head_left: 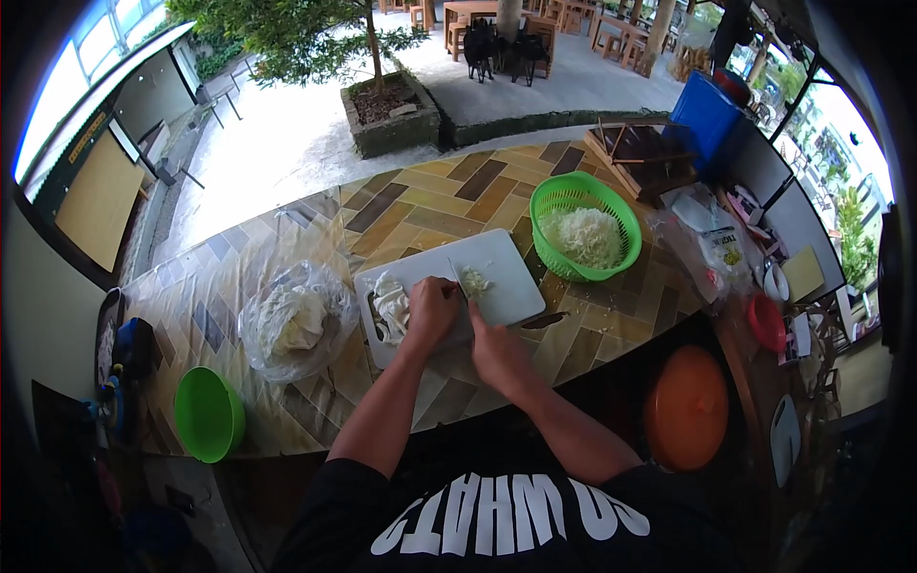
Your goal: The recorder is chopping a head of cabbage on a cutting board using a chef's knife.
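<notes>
My right hand (pixel 496 351) grips a knife (pixel 460 281), its blade pointing away from me over a white cutting board (pixel 513 276). Close at the blade's left side, my left hand (pixel 432 308) is bent over the board with curled fingers; what lies under them is hidden. Finely cut pale pieces (pixel 475 282) lie just right of the blade. At the board's left end are white, leaf-like pieces (pixel 392 308). A green colander (pixel 539 236) behind the board, to the right, holds a heap of pale shreds (pixel 589 236). Left of the board, a clear plastic bag (pixel 333 336) holds pale, leafy-looking food (pixel 290 322).
A green bowl (pixel 209 414) stands at the table's near left edge. An orange lid or basin (pixel 686 408) is below right. Plastic packages (pixel 716 243), a red bowl (pixel 766 322) and a blue container (pixel 706 118) are at the right. The tabletop (pixel 437 193) has a dark torn spot beside the board.
</notes>
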Tool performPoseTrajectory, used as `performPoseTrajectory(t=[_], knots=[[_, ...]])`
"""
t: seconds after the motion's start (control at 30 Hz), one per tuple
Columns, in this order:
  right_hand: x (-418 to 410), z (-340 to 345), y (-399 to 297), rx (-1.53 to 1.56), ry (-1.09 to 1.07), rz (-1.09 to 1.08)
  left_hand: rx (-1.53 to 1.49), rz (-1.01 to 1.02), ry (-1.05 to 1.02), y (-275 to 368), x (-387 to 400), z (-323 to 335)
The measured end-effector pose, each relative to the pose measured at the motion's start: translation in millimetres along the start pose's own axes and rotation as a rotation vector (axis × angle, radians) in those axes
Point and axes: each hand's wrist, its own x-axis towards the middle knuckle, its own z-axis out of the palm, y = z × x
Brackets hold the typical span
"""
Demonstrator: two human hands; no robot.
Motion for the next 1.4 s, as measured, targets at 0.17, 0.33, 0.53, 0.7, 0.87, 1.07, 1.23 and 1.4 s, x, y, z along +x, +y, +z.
performPoseTrajectory(t=[0.17, 0.33, 0.53, 0.7, 0.87, 1.07, 1.23, 1.4], knots=[[26, 9, 7, -0.026, 0.035, -0.020, 0.047, 0.005, -0.008, 2, 4, 1], [39, 14, 18, 0.125, 0.084, 0.000, -0.032, -0.019, 0.019, -1, 1, 1], [9, -10, 13, 0.210, 0.069, 0.056, -0.025, 0.012, 0.072, -2, -4, -1], [1, -7, 4, 0.155, 0.036, 0.018, -0.011, -0.069, -0.047, 13, -3, -15], [7, 4, 1, 0.103, -0.059, -0.001, 0.044, -0.017, -0.173, 18, 0, -42], [6, -10, 10, 0.059, -0.051, 0.066, 0.140, 0.096, -0.200, 33, -9, -35], [1, -13, 43, 0.132, 0.133, 0.105, 0.095, 0.193, -0.225, 35, -3, -10], [-4, -19, 46, 0.166, 0.094, 0.119, 0.032, 0.154, -0.277, 32, 2, -11]])
